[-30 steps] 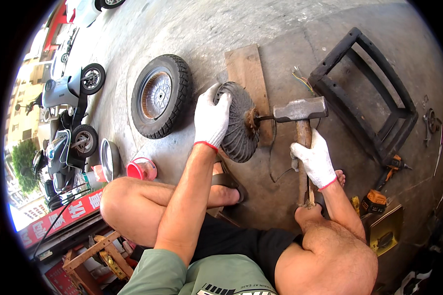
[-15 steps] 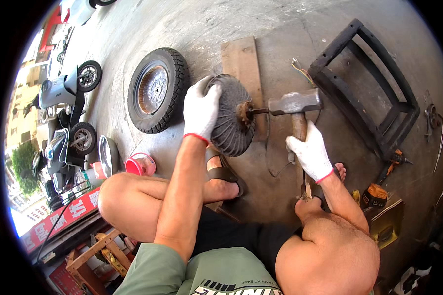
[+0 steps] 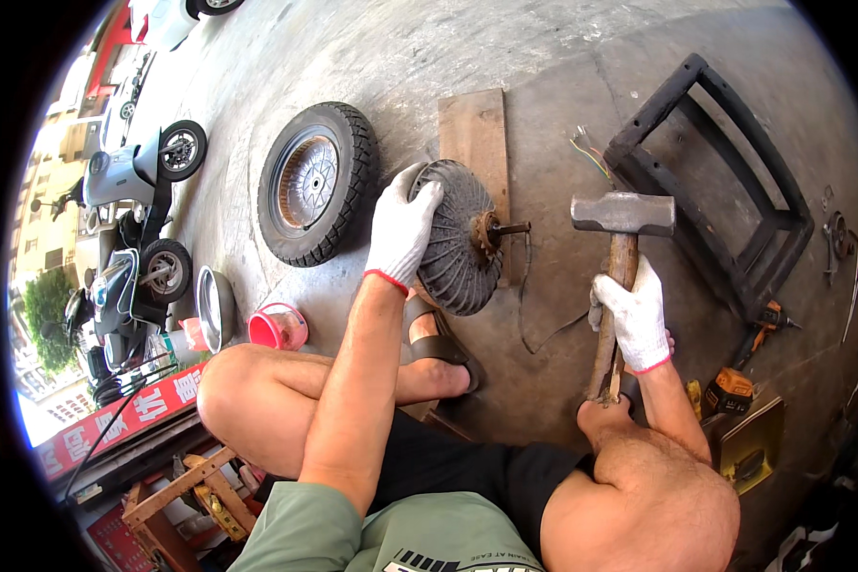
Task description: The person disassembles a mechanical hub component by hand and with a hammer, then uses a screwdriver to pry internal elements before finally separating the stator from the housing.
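My left hand (image 3: 402,221), in a white knit glove with a red cuff, grips the rim of a round, ribbed dark hub motor cover (image 3: 455,243). The piece stands on edge, and a rusty centre with a metal axle (image 3: 515,229) sticks out to the right. In my right hand (image 3: 632,315), also gloved, is the wooden handle of a sledgehammer (image 3: 623,214). Its grey steel head is right of the axle tip, apart from it. A thin cable (image 3: 543,345) curves over the floor below the axle. Part of a wooden board (image 3: 477,133) lies behind the hub.
A tyre on a spoked-looking wheel (image 3: 315,183) lies at the left. Off to the right are a black metal frame (image 3: 639,157) and an orange cordless drill (image 3: 732,386). A pink bucket (image 3: 278,327) and a metal basin (image 3: 215,307) stand at left, near parked scooters (image 3: 124,181).
The hammer has swung right, away from the axle tip it was against. My left hand still holds the hub; the whole view has shifted slightly.
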Action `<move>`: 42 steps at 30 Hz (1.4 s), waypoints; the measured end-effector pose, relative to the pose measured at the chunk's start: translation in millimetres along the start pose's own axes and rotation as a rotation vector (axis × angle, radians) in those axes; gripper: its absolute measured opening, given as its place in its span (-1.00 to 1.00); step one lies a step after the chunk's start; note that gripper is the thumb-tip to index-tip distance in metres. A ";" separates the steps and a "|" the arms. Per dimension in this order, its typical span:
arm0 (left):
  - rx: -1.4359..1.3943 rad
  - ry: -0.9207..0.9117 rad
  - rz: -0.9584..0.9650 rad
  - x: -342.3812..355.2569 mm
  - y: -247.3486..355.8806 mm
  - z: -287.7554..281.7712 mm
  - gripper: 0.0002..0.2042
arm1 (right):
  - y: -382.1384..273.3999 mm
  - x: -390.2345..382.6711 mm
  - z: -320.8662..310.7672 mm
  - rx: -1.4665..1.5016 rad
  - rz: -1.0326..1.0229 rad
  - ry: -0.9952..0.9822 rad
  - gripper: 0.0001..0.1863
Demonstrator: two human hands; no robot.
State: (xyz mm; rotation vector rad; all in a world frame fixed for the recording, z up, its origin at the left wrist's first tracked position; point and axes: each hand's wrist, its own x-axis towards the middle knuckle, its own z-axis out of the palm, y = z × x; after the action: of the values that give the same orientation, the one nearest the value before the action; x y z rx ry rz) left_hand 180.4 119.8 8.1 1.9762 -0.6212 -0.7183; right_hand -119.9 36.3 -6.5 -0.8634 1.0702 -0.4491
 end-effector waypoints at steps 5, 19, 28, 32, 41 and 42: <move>0.158 -0.104 0.020 -11.2 -5.1 -14.8 -0.42 | 1.3 3.8 6.8 -0.022 0.042 -0.038 -0.77; 0.187 0.092 0.038 -13.3 -2.0 -5.3 -0.45 | -12.7 12.4 15.0 -0.194 0.006 -0.114 -0.74; 0.182 0.106 0.019 -12.1 -1.6 -4.1 -0.46 | -6.6 12.8 21.1 -0.238 0.004 -0.146 -0.74; 0.151 0.108 0.027 -14.9 2.0 -1.0 -0.46 | 2.1 14.7 27.2 -0.218 0.042 -0.175 -0.75; 0.138 0.098 0.012 -12.0 -1.8 -3.1 -0.48 | -64.2 -22.7 -23.9 -0.064 -0.303 0.180 -0.69; 0.127 0.097 0.009 -12.4 -2.9 -2.6 -0.48 | -62.7 -23.0 -24.7 -0.042 -0.325 0.220 -0.71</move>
State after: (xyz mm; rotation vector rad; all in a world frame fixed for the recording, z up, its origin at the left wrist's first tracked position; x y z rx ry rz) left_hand 173.9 130.9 9.6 2.1098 -0.6296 -0.5862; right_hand -147.1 4.8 51.2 -1.0488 1.1464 -0.8109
